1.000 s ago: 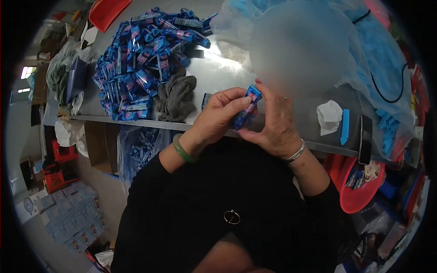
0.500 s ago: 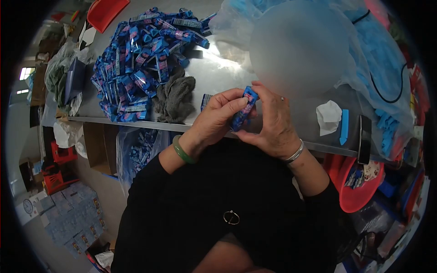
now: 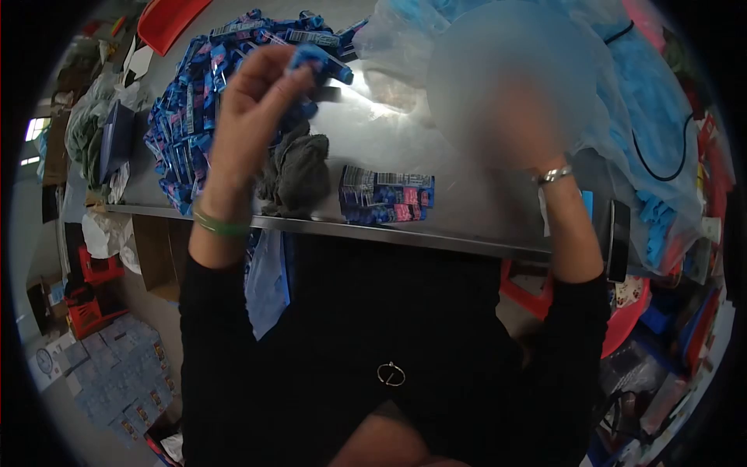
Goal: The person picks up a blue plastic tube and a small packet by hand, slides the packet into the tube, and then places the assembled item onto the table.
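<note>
My left hand, with a green bangle at the wrist, is raised over the right side of a heap of blue printed packets. Its thumb and fingers pinch a small blue packet. My right hand reaches over the table's far right part, near the clear bag of light-blue pieces. A blurred round patch covers its fingers, so their hold is hidden. Flat blue-and-pink printed wrappers lie in overlapping rows near the table's front edge, between both arms. Beside them sits a crumpled dark grey glove or cloth.
A red dustpan-like tray stands at the metal table's back left. A dark phone-like slab lies at the front right edge. Below the table are a cardboard box and a pink-red bucket.
My hands have parted. The left has carried the blue packet up and left to the heap; the right has moved right and away. The flat wrappers on the table have come into view.
</note>
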Motion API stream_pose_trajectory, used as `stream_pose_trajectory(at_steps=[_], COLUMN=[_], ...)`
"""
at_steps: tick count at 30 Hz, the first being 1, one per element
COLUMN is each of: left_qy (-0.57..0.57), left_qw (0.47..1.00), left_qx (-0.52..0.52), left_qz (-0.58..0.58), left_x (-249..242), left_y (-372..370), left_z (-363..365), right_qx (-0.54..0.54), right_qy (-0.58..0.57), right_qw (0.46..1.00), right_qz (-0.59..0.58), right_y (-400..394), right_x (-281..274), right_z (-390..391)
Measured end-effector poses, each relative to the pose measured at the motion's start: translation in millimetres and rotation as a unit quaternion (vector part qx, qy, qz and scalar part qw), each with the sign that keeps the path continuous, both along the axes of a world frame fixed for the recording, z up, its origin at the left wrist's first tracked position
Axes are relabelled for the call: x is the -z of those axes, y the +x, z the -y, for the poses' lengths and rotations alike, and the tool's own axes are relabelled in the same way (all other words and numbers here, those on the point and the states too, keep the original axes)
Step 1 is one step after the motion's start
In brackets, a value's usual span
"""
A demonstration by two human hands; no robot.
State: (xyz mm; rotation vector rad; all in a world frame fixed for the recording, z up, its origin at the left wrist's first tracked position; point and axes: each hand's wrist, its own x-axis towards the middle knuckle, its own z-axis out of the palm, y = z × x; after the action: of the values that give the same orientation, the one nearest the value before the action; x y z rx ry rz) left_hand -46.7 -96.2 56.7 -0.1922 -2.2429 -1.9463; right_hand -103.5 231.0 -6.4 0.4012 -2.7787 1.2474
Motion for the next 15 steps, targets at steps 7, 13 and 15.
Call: stream_pose_trajectory(at_steps=[7,13,15], left_qy=[-0.583,-0.594,-0.457], left_qw=[0.778,0.689,0.837], left_qx=[-0.228,-0.123,0.005], left_qz=[-0.057,-0.397,-0.302], left_x=[-63,-26,8], left_y=[-78,-71,-31], left_z=[99,63,7], right_qx=[0.067,0.034,0.040], right_qy=[0.225,0.351,0.346], right_qw=[0.955,0.915,0.922], right_qz=[-0.181,-0.197,-0.167], right_y=[-150,-146,-143], right_x=[108,96,93], right_z=[-52,-24,-24])
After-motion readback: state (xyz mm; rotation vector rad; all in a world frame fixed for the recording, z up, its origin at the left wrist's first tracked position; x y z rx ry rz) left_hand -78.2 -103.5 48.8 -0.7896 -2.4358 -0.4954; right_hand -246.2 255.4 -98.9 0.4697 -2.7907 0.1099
